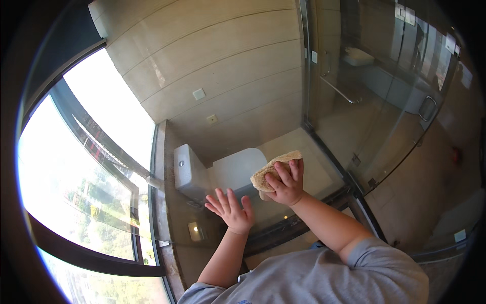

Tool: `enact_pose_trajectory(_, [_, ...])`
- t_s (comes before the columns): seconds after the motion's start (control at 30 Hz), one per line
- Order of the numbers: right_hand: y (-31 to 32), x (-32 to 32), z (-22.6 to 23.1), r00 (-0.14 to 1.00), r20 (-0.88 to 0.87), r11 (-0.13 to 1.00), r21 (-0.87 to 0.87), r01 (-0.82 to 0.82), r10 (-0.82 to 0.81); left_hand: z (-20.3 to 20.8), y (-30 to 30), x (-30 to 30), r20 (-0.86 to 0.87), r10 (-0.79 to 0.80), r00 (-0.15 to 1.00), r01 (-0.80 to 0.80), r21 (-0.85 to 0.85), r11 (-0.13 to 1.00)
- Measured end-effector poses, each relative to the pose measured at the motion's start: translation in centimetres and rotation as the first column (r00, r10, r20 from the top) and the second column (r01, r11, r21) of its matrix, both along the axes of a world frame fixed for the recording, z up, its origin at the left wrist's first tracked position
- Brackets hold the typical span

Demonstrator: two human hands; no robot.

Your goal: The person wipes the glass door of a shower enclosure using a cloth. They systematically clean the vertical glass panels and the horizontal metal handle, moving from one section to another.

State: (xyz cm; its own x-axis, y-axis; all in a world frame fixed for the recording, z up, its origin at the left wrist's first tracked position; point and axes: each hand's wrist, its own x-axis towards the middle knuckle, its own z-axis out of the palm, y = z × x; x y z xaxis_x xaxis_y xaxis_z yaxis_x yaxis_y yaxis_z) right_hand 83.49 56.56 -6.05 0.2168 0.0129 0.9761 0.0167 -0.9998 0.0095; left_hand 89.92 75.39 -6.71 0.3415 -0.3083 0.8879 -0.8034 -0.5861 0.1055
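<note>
A folded tan cloth (pixel 261 177) is bunched under my right hand (pixel 287 183), whose fingers curl over it and press it forward. To the left and a little lower, my left hand (pixel 233 212) is raised with its fingers spread, holding nothing. Both hands appear to be at a clear glass pane, but whether the left palm touches it I cannot tell. Beyond the hands stands a white toilet (pixel 235 169) with its lid down, partly covered by the cloth and my right hand. The cloth's underside is hidden.
A large window (pixel 86 167) with dark frames fills the left side. At right are a glass door (pixel 395 121) with a curved metal handle (pixel 428 108) and a metal bar (pixel 340 90). Dark frame strips (pixel 283 228) run along the floor. A wall switch (pixel 199 93) sits on the tiled wall.
</note>
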Motion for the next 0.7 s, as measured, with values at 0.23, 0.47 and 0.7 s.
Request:
enact_pose_trajectory(0.23, [-6.7, -3.7, 4.3, 0.992, -0.069, 0.995, -0.012, 0.1, -0.101, 1.7, -9.8, -1.5, 0.192, 0.117, 0.974, -0.114, -0.029, 0.993])
enact_pose_trajectory(0.47, [-9.0, -3.3, 5.2, 0.996, 0.086, 0.997, 0.08, -0.019, 0.012, 0.6, -10.4, -0.7, 0.261, 0.235, 0.936, -0.23, -0.049, 0.972])
enact_pose_trajectory(0.7, [-10.1, -5.2, -5.3, 0.994, -0.106, 1.0, -0.005, -0.016, 0.016, 0.4, -10.4, -0.7, 0.264, 0.246, 0.932, -0.243, -0.045, 0.969])
